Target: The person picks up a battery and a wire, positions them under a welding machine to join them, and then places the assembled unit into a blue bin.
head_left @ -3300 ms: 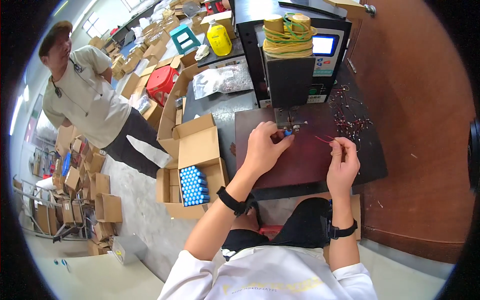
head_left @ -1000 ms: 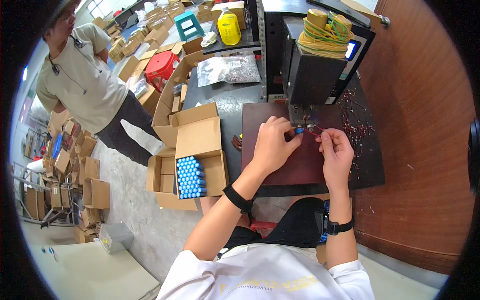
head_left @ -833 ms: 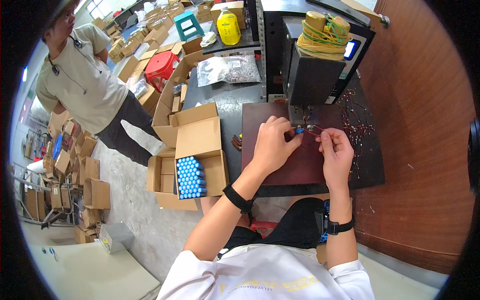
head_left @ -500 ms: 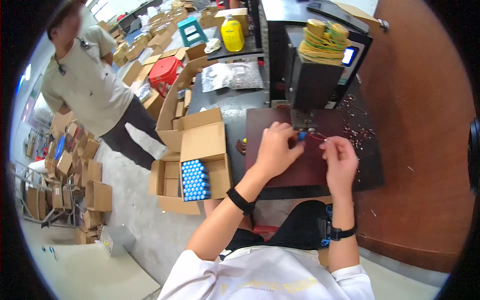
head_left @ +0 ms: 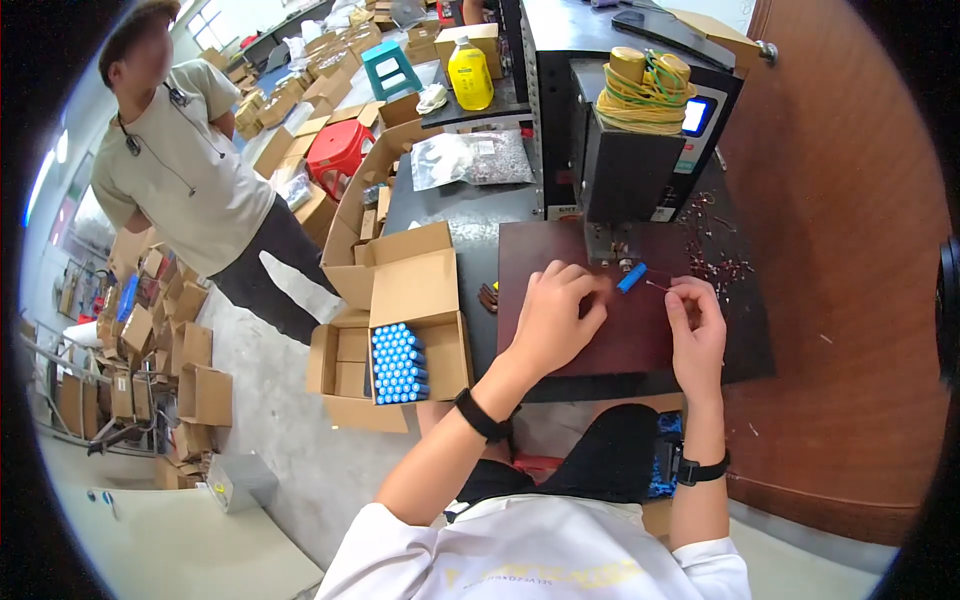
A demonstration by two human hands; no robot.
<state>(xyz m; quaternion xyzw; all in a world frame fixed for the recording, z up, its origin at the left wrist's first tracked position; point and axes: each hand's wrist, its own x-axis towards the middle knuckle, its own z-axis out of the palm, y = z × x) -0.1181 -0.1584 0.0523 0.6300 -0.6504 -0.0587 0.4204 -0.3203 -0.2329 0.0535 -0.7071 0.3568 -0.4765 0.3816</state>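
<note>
A small blue cylindrical battery cell [head_left: 631, 278] lies tilted on the dark red board, just below the metal electrodes [head_left: 620, 258] of a black benchtop machine [head_left: 630, 165]. My left hand [head_left: 562, 312] is just left of the cell, thumb and fingers apart, fingertips slightly blurred, nothing visible in it. To the right of the cell, my right hand [head_left: 697, 325] pinches a thin red wire [head_left: 657, 286] whose pale tip points toward the cell. Whether the wire joins the cell cannot be made out. The board [head_left: 540, 245] spreads under both hands.
An open carton [head_left: 415, 290] at left holds upright blue cells [head_left: 397, 365]. Loose red-and-black wires [head_left: 715, 255] litter the table's right side. A plastic bag [head_left: 475, 158] and yellow bottle [head_left: 470, 75] are farther back. A person [head_left: 185, 170] stands at far left.
My left fingers have come off the blue cell, which now shows whole on the board. My right hand has moved slightly right and down with the wire.
</note>
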